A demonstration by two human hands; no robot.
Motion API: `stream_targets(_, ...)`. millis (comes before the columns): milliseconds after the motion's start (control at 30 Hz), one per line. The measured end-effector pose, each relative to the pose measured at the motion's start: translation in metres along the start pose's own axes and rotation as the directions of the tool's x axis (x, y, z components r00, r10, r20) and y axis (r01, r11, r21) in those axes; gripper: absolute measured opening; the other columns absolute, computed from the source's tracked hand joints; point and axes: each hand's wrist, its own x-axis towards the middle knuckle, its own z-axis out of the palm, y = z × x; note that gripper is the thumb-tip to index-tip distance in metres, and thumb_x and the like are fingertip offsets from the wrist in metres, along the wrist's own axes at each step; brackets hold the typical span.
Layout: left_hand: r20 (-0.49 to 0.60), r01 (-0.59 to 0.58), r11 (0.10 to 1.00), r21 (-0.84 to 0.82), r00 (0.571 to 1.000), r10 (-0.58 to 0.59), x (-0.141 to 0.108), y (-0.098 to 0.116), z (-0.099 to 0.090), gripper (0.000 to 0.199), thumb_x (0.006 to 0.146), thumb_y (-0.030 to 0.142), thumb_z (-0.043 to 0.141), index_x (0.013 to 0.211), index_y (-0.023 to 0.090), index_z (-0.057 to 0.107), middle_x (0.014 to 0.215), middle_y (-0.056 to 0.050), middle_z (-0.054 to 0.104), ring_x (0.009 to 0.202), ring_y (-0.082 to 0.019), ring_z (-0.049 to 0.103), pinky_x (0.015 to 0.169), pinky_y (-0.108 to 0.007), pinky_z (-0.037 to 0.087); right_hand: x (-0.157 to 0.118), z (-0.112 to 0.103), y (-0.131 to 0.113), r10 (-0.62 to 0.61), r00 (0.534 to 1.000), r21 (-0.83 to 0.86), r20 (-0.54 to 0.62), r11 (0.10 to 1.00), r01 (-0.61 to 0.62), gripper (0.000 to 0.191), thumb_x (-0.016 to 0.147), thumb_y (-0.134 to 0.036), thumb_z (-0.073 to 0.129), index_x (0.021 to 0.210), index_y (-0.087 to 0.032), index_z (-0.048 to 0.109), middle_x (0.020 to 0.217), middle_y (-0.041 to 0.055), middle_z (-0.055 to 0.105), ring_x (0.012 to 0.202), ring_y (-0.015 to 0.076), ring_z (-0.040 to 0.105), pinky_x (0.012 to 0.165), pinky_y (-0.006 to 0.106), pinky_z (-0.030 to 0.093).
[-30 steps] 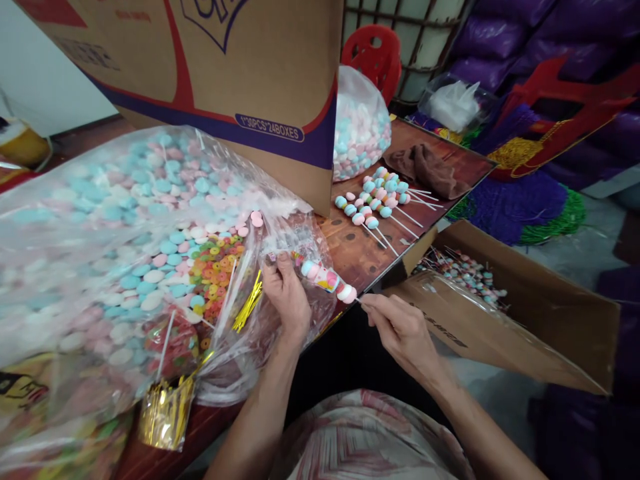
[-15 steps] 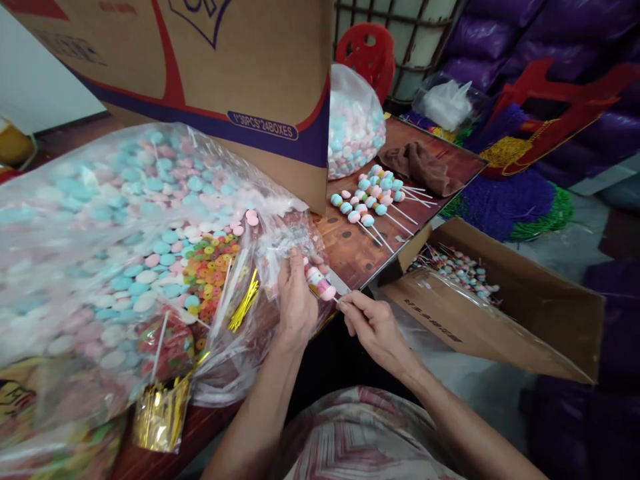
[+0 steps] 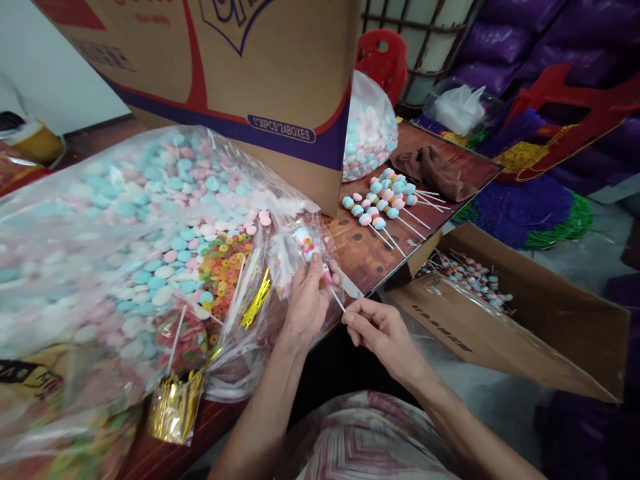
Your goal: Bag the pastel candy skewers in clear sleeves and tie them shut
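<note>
My left hand is closed around a marshmallow skewer, with the thumb lying along it. Pale blue and pink marshmallows and coloured gummy rings show above and beside the fingers; the middle is covered. A clear printed wrapper lies by the upper end; I cannot tell whether the sweets are inside it. My right hand pinches the lower end of the skewer's white stick between thumb and fingers. Left of my hands are gold twist ties and a pile of gummy rings.
A large clear bag of marshmallows spreads across the left of the table. Behind it stands a tall carton. Several marshmallow skewers lie at the right, near a brown cloth. An open box of skewers sits below the table edge.
The skewer has moved up and away through my left hand, so its top now shows beyond the thumb. More white stick shows between my hands. The camera view has shifted slightly left.
</note>
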Motion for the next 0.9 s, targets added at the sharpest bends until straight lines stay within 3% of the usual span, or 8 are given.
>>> stream_targets(133,0.039,0.044,0.999,0.005,0.998,-0.044,-0.008,-0.008,0.002,0.028,0.081,0.039,0.075,0.083,0.017,0.059,0.072,0.001,0.056,0.056,-0.008,0.049,0.055,-0.021,0.046,0.009,0.008,0.004,-0.054,0.997,-0.013,-0.063,0.998,0.054,0.034,0.093,-0.035,0.056,0.064,-0.019,0.053,0.056,-0.0030,0.049,0.055,0.0108,0.042,0.054,0.024,0.034)
stream_targets(233,0.054,0.051,0.996,0.067,0.997,-0.055,-0.011,-0.013,-0.003,0.030,0.084,0.044,0.071,0.090,0.016,0.063,0.069,-0.001,0.061,0.060,-0.013,0.057,0.058,-0.025,0.049,0.017,0.013,0.005,-0.100,0.990,-0.027,-0.101,0.995,0.097,0.034,0.092,-0.036,0.056,0.063,-0.019,0.052,0.057,-0.0029,0.048,0.056,0.0115,0.043,0.056,0.025,0.035)
stream_targets(367,0.046,0.025,0.986,0.163,0.998,-0.033,-0.010,-0.017,-0.014,0.035,0.085,0.048,0.068,0.095,0.015,0.070,0.084,-0.011,0.073,0.081,-0.021,0.068,0.073,-0.032,0.053,0.024,0.016,0.003,-0.125,0.983,0.014,-0.130,0.992,0.128,0.034,0.092,-0.035,0.056,0.063,-0.019,0.051,0.057,-0.0035,0.047,0.055,0.0110,0.041,0.056,0.025,0.035)
stream_targets(500,0.066,-0.010,0.976,0.217,0.998,-0.005,-0.015,-0.018,-0.019,0.036,0.085,0.048,0.067,0.089,0.013,0.076,0.097,-0.014,0.075,0.100,-0.024,0.067,0.091,-0.034,0.048,0.027,0.018,-0.002,-0.146,0.979,0.028,-0.143,0.988,0.152,0.034,0.092,-0.034,0.057,0.063,-0.019,0.050,0.058,-0.0040,0.046,0.056,0.0106,0.039,0.056,0.025,0.035)
stream_targets(600,0.062,-0.017,0.986,0.164,0.998,0.007,-0.019,-0.019,-0.018,0.033,0.083,0.046,0.070,0.092,0.014,0.076,0.098,-0.012,0.075,0.101,-0.023,0.067,0.092,-0.034,0.048,0.027,0.020,-0.003,-0.135,0.982,0.049,-0.130,0.989,0.142,0.033,0.094,-0.036,0.056,0.066,-0.019,0.049,0.060,-0.0040,0.045,0.057,0.0106,0.039,0.056,0.024,0.035)
stream_targets(733,-0.036,-0.069,0.992,0.103,0.997,0.073,-0.021,-0.024,-0.018,0.029,0.080,0.043,0.074,0.094,0.018,0.074,0.095,-0.007,0.074,0.098,-0.022,0.067,0.091,-0.033,0.050,0.030,0.029,-0.003,-0.094,0.988,0.082,-0.125,0.991,0.105,0.033,0.095,-0.046,0.054,0.075,-0.021,0.048,0.067,-0.0036,0.043,0.060,0.0113,0.039,0.055,0.023,0.037)
stream_targets(900,-0.043,-0.163,0.953,0.253,0.983,0.180,-0.028,-0.022,-0.022,0.028,0.084,0.045,0.070,0.094,0.020,0.075,0.099,-0.006,0.074,0.108,-0.023,0.065,0.102,-0.035,0.044,0.037,0.048,-0.005,-0.035,0.966,0.234,-0.256,0.967,0.097,0.041,0.090,-0.055,0.057,0.069,-0.021,0.048,0.063,-0.0032,0.040,0.057,0.0116,0.036,0.050,0.023,0.034)
